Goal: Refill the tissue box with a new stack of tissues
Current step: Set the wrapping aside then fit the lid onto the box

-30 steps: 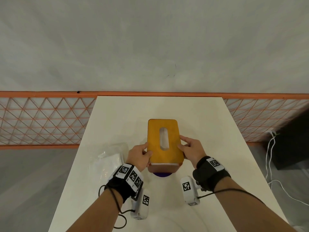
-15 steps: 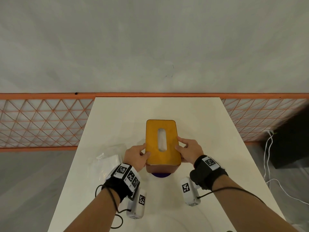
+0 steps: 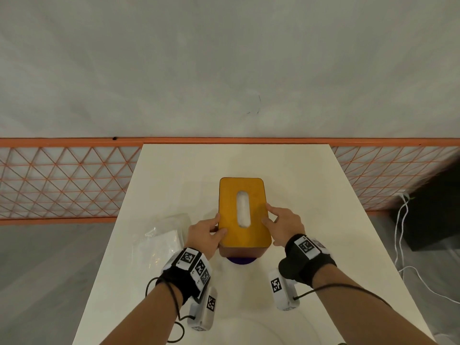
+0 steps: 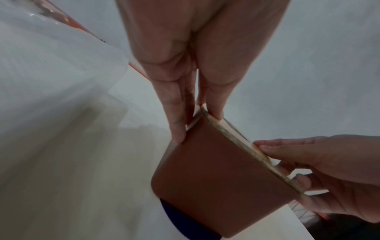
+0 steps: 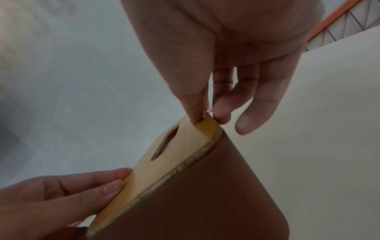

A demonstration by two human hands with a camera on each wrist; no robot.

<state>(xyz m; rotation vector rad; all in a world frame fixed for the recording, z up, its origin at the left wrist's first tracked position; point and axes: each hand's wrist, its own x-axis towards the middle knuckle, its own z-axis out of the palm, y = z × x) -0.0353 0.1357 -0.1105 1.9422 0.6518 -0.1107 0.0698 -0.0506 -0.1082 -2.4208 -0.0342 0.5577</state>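
Tissue box (image 3: 245, 247) sits mid-bench, long axis running from near edge toward far edge, w/ both hands equally close. Left hand (image 3: 206, 234) pinches the left rim of the lid (image 3: 244, 212); right hand (image 3: 283, 226) pinches the right rim. Lid: flat yellow wood, rounded corners, oval slot; body smooth, brown. Wrapped tissue pack (image 3: 159, 245) lies near the bench's left edge.

The head view was evenly bright and sharp, its edges bowed by the wide lens. Both wrist views were dim, soft and slightly blurred, with faint shadows.
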